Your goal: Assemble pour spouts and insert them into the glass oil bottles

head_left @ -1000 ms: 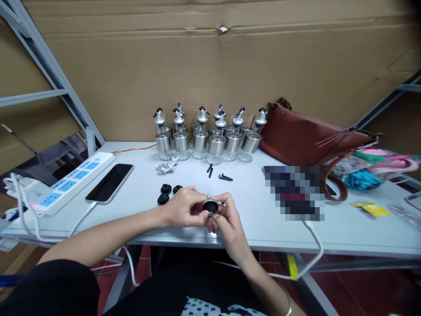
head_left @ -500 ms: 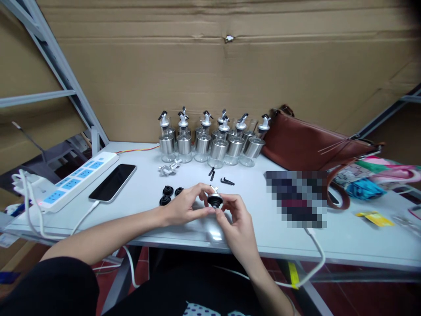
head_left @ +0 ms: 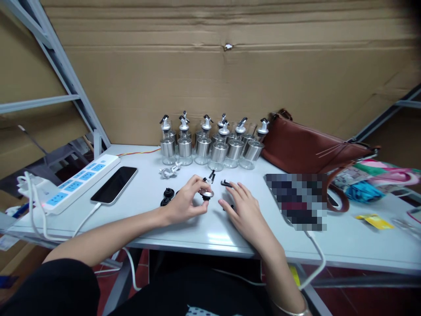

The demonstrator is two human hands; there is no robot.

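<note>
Between thumb and fingers, my left hand (head_left: 184, 202) holds a silver and black pourer top (head_left: 206, 194) above the table. My right hand (head_left: 245, 210) is apart from it, fingers spread, low over the table with its fingertips near a black lever (head_left: 226, 183). A small dark piece shows partly beneath that hand. More black levers (head_left: 212, 176) lie behind the pourer top. Black stoppers (head_left: 169, 192) sit left of my left hand, partly hidden by it. Silver spout parts (head_left: 169, 170) lie farther back on the left.
Several glass and steel bottles (head_left: 185, 147) with pourers stand at the back. To the left are a phone (head_left: 114, 185) and a power strip (head_left: 82, 177). On the right are a blurred-out device (head_left: 296, 199), a brown bag (head_left: 309, 147) and a yellow packet (head_left: 375, 221).
My right hand has let go of the pourer top and moved right, its fingers now spread. My left hand has shifted slightly left, still holding the top.
</note>
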